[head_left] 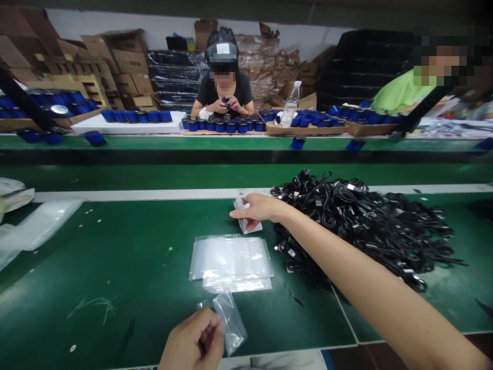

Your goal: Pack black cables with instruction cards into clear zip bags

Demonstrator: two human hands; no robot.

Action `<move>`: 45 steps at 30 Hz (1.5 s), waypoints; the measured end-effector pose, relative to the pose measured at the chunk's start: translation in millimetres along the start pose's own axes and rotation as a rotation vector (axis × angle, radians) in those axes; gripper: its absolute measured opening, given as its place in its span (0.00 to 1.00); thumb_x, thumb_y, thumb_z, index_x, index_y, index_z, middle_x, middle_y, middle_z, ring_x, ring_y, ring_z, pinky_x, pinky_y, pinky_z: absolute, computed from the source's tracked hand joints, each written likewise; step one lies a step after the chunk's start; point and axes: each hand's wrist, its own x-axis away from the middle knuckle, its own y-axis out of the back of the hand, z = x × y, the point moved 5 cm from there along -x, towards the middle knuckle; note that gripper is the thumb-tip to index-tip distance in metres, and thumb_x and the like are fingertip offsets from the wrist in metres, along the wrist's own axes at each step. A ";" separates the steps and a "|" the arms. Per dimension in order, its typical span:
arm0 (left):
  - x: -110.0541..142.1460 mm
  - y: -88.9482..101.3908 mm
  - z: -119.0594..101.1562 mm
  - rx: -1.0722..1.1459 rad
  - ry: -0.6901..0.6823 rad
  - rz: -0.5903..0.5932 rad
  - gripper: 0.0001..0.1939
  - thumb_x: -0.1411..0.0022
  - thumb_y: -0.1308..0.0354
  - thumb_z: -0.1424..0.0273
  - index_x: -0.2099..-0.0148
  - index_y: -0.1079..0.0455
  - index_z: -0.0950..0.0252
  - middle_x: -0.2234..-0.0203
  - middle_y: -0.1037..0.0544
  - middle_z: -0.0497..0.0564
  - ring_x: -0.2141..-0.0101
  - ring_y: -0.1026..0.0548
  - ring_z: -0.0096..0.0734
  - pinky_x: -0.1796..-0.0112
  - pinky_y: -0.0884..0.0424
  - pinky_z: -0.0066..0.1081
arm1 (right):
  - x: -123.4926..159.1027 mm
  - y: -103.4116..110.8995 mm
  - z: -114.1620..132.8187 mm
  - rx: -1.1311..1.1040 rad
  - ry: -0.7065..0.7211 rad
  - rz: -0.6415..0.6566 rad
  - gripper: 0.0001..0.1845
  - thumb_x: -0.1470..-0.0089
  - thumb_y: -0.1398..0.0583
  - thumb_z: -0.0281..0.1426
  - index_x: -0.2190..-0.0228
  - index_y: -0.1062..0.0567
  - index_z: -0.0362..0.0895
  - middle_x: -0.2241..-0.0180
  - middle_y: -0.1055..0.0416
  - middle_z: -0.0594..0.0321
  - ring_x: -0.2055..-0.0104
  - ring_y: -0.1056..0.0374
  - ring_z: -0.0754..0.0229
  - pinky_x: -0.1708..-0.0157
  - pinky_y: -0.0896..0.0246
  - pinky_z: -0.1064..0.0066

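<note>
Near the front edge of the green table, my left hand [194, 341] is closed on a small clear plastic bag [231, 321], which sticks out to the right of the fingers. My right hand [256, 209] reaches forward and grips a small stack of white cards or folded papers [241, 208] by its sides, at the white strip. Between the two hands lies a flat stack of clear plastic bags [233, 262]. Just right of my right hand and forearm is a large heap of black USB cables [346, 221], partly hidden behind the arm.
More plastic bags [34, 226] lie at the left. Beyond the white strip [154, 195] runs a green belt with dark blue round items [298, 143]. A co-worker [223, 77] handles one opposite, beside a plastic bottle [290, 105]; another person [404, 90] is at right.
</note>
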 end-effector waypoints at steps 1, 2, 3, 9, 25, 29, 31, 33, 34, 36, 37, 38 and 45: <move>0.0 0.3 -1.0 -0.004 -0.001 0.003 0.13 0.42 0.51 0.70 0.78 0.42 0.62 0.86 0.38 0.39 0.84 0.38 0.20 0.80 0.42 0.18 | -0.5 -3.9 -0.8 -0.041 -0.003 0.010 0.18 0.50 0.35 0.42 0.69 0.28 0.38 0.79 0.25 0.60 0.76 0.25 0.58 0.73 0.27 0.71; -0.1 0.4 -1.8 -0.006 -0.001 0.008 0.13 0.42 0.51 0.70 0.78 0.42 0.62 0.86 0.38 0.39 0.84 0.39 0.20 0.80 0.42 0.18 | -0.8 -6.6 -1.7 -0.083 -0.005 0.013 0.17 0.49 0.36 0.40 0.68 0.28 0.38 0.80 0.26 0.60 0.76 0.25 0.58 0.73 0.26 0.71; 0.0 0.4 -2.3 -0.006 0.002 0.011 0.13 0.41 0.51 0.70 0.78 0.43 0.62 0.86 0.39 0.39 0.84 0.39 0.20 0.80 0.42 0.18 | -0.6 -8.3 -2.9 -0.126 -0.005 0.015 0.16 0.47 0.37 0.40 0.68 0.29 0.37 0.81 0.27 0.60 0.76 0.25 0.59 0.72 0.26 0.71; 1.0 0.3 -3.9 0.005 0.001 0.008 0.13 0.41 0.52 0.70 0.78 0.41 0.62 0.85 0.38 0.40 0.83 0.38 0.20 0.80 0.42 0.18 | 5.6 -2.8 -10.0 -0.340 0.000 0.006 0.20 0.39 0.46 0.43 0.65 0.30 0.36 0.82 0.30 0.63 0.80 0.28 0.63 0.74 0.26 0.73; 1.7 -2.6 2.0 0.114 0.169 0.103 0.13 0.41 0.52 0.67 0.78 0.42 0.61 0.85 0.41 0.40 0.83 0.40 0.22 0.83 0.44 0.20 | -1.2 -4.9 -27.4 -0.330 -0.060 0.023 0.12 0.39 0.43 0.34 0.58 0.29 0.39 0.62 0.28 0.60 0.66 0.29 0.62 0.68 0.30 0.67; 5.0 -5.6 9.1 0.251 0.304 0.135 0.13 0.41 0.51 0.63 0.77 0.39 0.61 0.86 0.39 0.41 0.84 0.39 0.22 0.84 0.41 0.19 | 13.9 12.2 -19.2 -0.199 -0.023 -0.114 0.07 0.39 0.44 0.30 0.67 0.28 0.38 0.69 0.30 0.63 0.71 0.32 0.64 0.72 0.33 0.71; 7.5 -5.8 8.7 0.314 0.383 0.133 0.14 0.40 0.51 0.61 0.75 0.39 0.61 0.88 0.36 0.41 0.85 0.37 0.23 0.84 0.40 0.19 | 40.6 20.9 -11.4 -0.121 0.050 -0.237 0.12 0.40 0.45 0.25 0.76 0.32 0.40 0.77 0.34 0.66 0.75 0.36 0.66 0.75 0.39 0.75; 10.3 -5.0 5.2 0.381 0.459 0.117 0.14 0.39 0.52 0.60 0.74 0.39 0.61 0.88 0.32 0.41 0.85 0.35 0.23 0.83 0.39 0.19 | 79.8 17.9 -5.0 -0.039 0.153 -0.341 0.16 0.42 0.45 0.24 0.80 0.37 0.43 0.80 0.39 0.69 0.77 0.41 0.67 0.78 0.47 0.76; 11.6 -4.1 2.7 0.416 0.490 0.102 0.15 0.39 0.52 0.59 0.74 0.39 0.61 0.87 0.30 0.42 0.85 0.34 0.23 0.82 0.38 0.19 | 100.7 9.5 -4.4 -0.003 0.195 -0.361 0.16 0.42 0.44 0.24 0.80 0.38 0.44 0.80 0.40 0.69 0.78 0.43 0.67 0.79 0.50 0.76; 13.4 -1.4 -1.8 0.481 0.532 0.062 0.16 0.38 0.53 0.58 0.73 0.38 0.62 0.84 0.27 0.44 0.83 0.31 0.24 0.80 0.35 0.20 | 137.8 -24.6 -3.9 0.183 0.365 -0.278 0.15 0.43 0.45 0.26 0.81 0.38 0.45 0.82 0.38 0.69 0.80 0.44 0.66 0.81 0.54 0.74; 13.9 0.3 -3.3 0.501 0.541 0.041 0.16 0.38 0.53 0.58 0.73 0.38 0.62 0.83 0.27 0.44 0.82 0.30 0.24 0.79 0.34 0.20 | 151.5 -48.9 -6.8 0.274 0.450 -0.167 0.14 0.43 0.46 0.26 0.79 0.36 0.45 0.81 0.36 0.69 0.81 0.43 0.66 0.81 0.54 0.74; 13.9 2.1 -4.2 0.508 0.537 0.022 0.16 0.38 0.53 0.58 0.73 0.38 0.62 0.83 0.29 0.43 0.81 0.30 0.24 0.78 0.34 0.20 | 160.9 -71.1 -13.0 0.331 0.482 -0.105 0.11 0.44 0.46 0.24 0.77 0.34 0.45 0.80 0.33 0.67 0.81 0.40 0.65 0.82 0.54 0.74; 10.6 13.4 -3.0 0.250 0.362 -0.174 0.13 0.38 0.51 0.63 0.73 0.38 0.61 0.85 0.40 0.39 0.83 0.38 0.23 0.81 0.39 0.20 | 167.9 -148.5 -43.4 0.025 0.575 -0.287 0.06 0.46 0.47 0.25 0.66 0.30 0.43 0.71 0.29 0.60 0.71 0.31 0.59 0.72 0.38 0.71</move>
